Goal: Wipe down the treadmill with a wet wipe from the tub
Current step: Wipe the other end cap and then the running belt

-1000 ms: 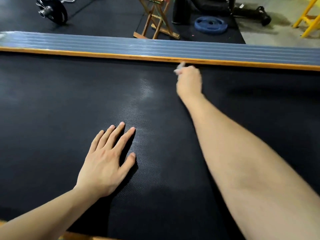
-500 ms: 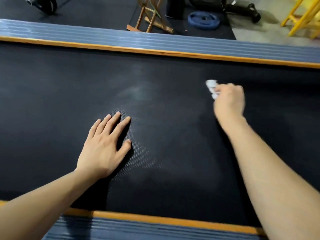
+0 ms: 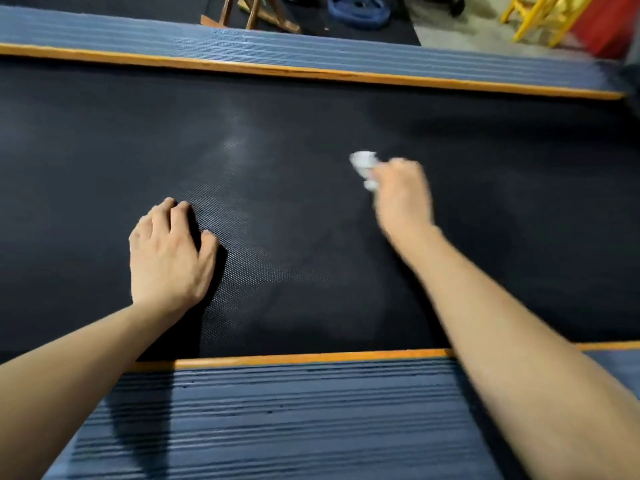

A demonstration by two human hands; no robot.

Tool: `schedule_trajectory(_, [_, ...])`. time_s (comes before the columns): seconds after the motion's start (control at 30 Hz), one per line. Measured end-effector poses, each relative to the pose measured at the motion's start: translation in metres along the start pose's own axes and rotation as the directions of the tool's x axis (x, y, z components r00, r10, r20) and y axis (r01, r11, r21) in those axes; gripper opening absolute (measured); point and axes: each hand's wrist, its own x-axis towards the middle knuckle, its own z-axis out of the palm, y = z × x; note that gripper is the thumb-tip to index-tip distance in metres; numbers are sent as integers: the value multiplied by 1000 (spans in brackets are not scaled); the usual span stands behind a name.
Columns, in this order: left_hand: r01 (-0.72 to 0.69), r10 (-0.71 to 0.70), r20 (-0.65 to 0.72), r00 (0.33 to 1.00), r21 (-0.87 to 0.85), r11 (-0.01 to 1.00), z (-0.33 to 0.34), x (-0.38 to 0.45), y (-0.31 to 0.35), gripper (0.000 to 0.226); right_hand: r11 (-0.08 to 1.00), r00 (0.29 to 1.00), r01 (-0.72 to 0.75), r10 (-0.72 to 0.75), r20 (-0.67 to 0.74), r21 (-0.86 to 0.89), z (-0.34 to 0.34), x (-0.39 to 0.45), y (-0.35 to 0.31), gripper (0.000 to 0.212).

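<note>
The treadmill's black textured belt (image 3: 311, 150) fills the middle of the view, between two ribbed blue side rails with orange edging. My right hand (image 3: 401, 195) grips a crumpled white wet wipe (image 3: 363, 164) and holds it down on the belt, right of centre; the hand is motion-blurred. My left hand (image 3: 169, 251) rests on the belt at the left with its fingers bent, holding nothing. A dull smear shows on the belt between the hands. The tub is not in view.
The near side rail (image 3: 277, 417) lies under my forearms and the far side rail (image 3: 311, 55) runs across the top. Beyond it on the dark floor mat stand a wooden folding stool (image 3: 249, 15), a blue weight plate (image 3: 356, 12) and a yellow frame (image 3: 540, 19).
My right hand has dragged the wipe from the far rail back toward me and to the right. My left hand's fingers have gone from flat to bent. The view has tilted down, showing the near rail.
</note>
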Motion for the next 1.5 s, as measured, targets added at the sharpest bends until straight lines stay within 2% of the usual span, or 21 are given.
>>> schedule_trajectory(0.07, [13, -13, -16, 1000, 17, 1000, 4, 0, 1, 58, 953, 955, -296, 296, 15, 70, -18, -19, 56, 19])
schedule_trajectory(0.13, [5, -4, -37, 999, 33, 999, 8, 0, 2, 58, 935, 935, -354, 354, -9, 0, -20, -28, 42, 20])
schedule_trajectory(0.23, [-17, 17, -39, 999, 3, 1000, 8, 0, -2, 58, 998, 999, -41, 42, 18, -39, -6, -32, -65, 29])
schedule_trajectory(0.27, [-38, 38, -31, 999, -16, 999, 6, 0, -5, 58, 992, 990, 124, -124, 62, -4, -4, -41, -111, 32])
schedule_trajectory(0.33, [-92, 93, 15, 996, -47, 995, 3, 1, -11, 62, 915, 898, 367, -396, 190, 169, -14, -65, -181, 29])
schedule_trajectory(0.4, [-176, 178, 120, 977, -26, 984, -3, 4, -28, 71, 838, 823, 469, -529, 208, 278, -17, -70, -179, 24])
schedule_trajectory(0.43, [-243, 237, 186, 953, 5, 970, -8, 6, -42, 75, 853, 849, 454, -502, 165, 259, -13, -67, -156, 26])
schedule_trajectory(0.5, [-410, 375, 288, 881, 73, 909, -20, 10, -73, 78, 968, 976, 178, -196, 93, 175, -9, -53, -84, 36])
schedule_trajectory(0.53, [-472, 424, 314, 850, 95, 876, -26, 11, -84, 76, 993, 999, -26, 22, 40, 112, -13, -51, -41, 35])
schedule_trajectory(0.6, [-502, 446, 332, 831, 104, 859, -33, 9, -97, 72, 907, 911, -410, 412, 0, 99, -31, -63, 28, 24])
schedule_trajectory(0.67, [-470, 426, 309, 850, 85, 878, -30, 6, -94, 70, 817, 830, -551, 557, 16, 168, -39, -76, 37, 24])
schedule_trajectory(0.73, [-452, 414, 304, 858, 66, 890, -29, 5, -90, 68, 878, 888, -455, 460, 7, 149, -33, -70, -11, 23])
schedule_trajectory(0.83, [-436, 413, 271, 870, 30, 899, -29, 4, -93, 69, 967, 987, -147, 130, 94, 208, -10, -73, -129, 23])
schedule_trajectory(0.9, [-404, 393, 248, 885, -11, 915, -30, 6, -97, 72, 968, 984, 110, -138, 111, 226, -14, -91, -207, 23])
schedule_trajectory(0.97, [-388, 383, 232, 894, -25, 921, -29, 7, -96, 71, 922, 934, 293, -333, 132, 253, -15, -101, -228, 15])
schedule_trajectory(1.03, [-396, 391, 227, 892, -24, 918, -28, 7, -98, 69, 937, 948, 263, -295, 119, 230, -14, -101, -186, 10])
schedule_trajectory(1.1, [-389, 384, 231, 894, -26, 921, -27, 8, -98, 68, 990, 996, 22, -33, 78, 137, -21, -109, -115, 17])
schedule_trajectory(1.2, [-386, 378, 234, 896, -12, 922, -26, 7, -97, 70, 932, 936, -351, 346, 71, 86, -56, -143, -38, 19])
schedule_trajectory(1.27, [-381, 372, 240, 897, -9, 925, -27, 7, -97, 70, 912, 915, -403, 398, 63, 77, -62, -147, -48, 22])
schedule_trajectory(1.37, [-381, 372, 242, 896, -10, 925, -28, 6, -95, 69, 949, 968, -250, 239, 79, 189, -47, -141, -135, 17])
schedule_trajectory(1.5, [-390, 385, 241, 891, -28, 920, -32, 6, -97, 68, 929, 956, 133, -212, 201, 345, -54, -156, -221, 23])
